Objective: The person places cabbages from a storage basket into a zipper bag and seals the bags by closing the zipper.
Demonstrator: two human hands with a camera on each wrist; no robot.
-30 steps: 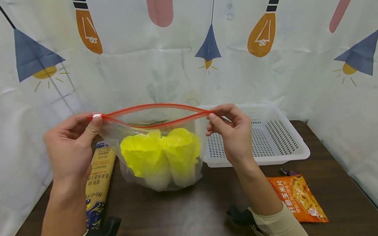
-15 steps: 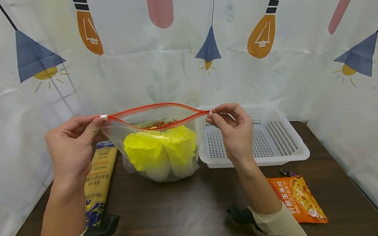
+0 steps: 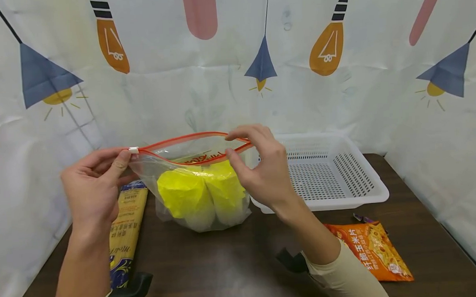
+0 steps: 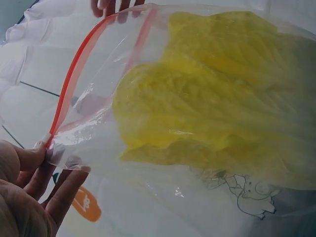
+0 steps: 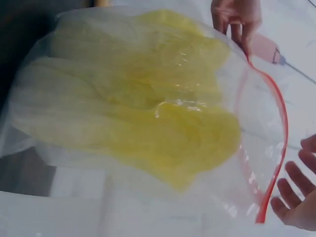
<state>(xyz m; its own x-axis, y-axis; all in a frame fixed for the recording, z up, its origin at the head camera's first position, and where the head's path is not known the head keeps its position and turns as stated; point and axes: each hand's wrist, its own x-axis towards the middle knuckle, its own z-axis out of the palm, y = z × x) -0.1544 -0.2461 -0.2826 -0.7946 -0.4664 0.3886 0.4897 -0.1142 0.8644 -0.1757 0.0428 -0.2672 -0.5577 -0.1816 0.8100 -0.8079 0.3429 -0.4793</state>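
Note:
A clear zip bag (image 3: 147, 172) with a red zip strip (image 3: 174, 140) hangs over the table with its mouth gaping. Inside are two yellow-and-white bundles (image 3: 184, 193). At the bag's left corner my left hand (image 3: 93, 183) pinches the film between thumb and fingers, right by the white slider (image 3: 133, 150). My right hand (image 3: 264, 165) is at the strip's right end, thumb and fingers spread around it. In the right wrist view, the right hand (image 5: 301, 187) has loosely bent fingers just off the strip, holding nothing.
A white perforated basket (image 3: 377, 184) stands at the back right. An orange snack packet (image 3: 370, 251) lies at the front right, with a small purple wrapper (image 3: 362, 217) behind it. A spaghetti packet (image 3: 126, 228) lies at left, partly behind my left arm. A printed curtain hangs behind.
My right hand has let go of the bag's right corner and shifted left over the strip, its fingers spreading. The left hand keeps its pinch. The bag has moved slightly and its mouth sags more.

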